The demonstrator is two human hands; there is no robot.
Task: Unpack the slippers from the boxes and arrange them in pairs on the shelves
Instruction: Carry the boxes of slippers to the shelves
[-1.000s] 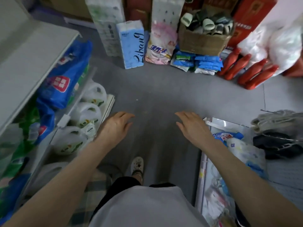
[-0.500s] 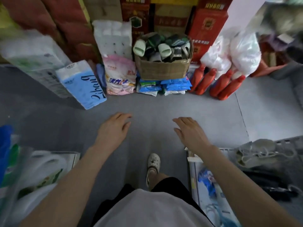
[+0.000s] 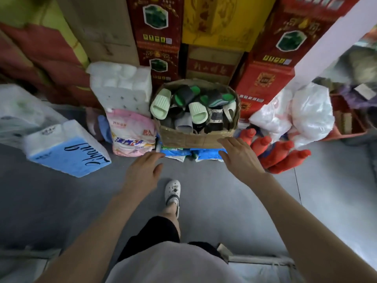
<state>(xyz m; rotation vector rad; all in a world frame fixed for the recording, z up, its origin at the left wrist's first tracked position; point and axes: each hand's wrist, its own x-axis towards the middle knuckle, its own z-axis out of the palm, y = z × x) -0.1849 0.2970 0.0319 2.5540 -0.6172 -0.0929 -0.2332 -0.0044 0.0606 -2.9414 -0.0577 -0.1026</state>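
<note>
An open cardboard box [image 3: 190, 138] stands on blue packets against the back stacks. It is heaped with slippers: a pale green slipper [image 3: 160, 104] at the left, another pale green one [image 3: 197, 112] in the middle, and dark grey, green and white ones around them. My left hand [image 3: 142, 170] hovers open, palm down, just below the box's lower left corner. My right hand [image 3: 238, 155] is open too, its fingertips at the box's lower right corner. Neither hand holds anything.
Red and yellow cartons [image 3: 216, 21] are stacked behind the box. Toilet-paper packs [image 3: 120, 84] and a pink bag [image 3: 130, 133] lie left of it, a blue tissue pack [image 3: 67, 150] farther left. Red bottles [image 3: 279, 154] and white plastic bags [image 3: 295, 115] lie right. My foot [image 3: 172, 190] is on grey floor.
I have walked toward the slipper box, which is now much closer. Both open hands have reached forward to its lower corners. The side shelves have dropped out of view.
</note>
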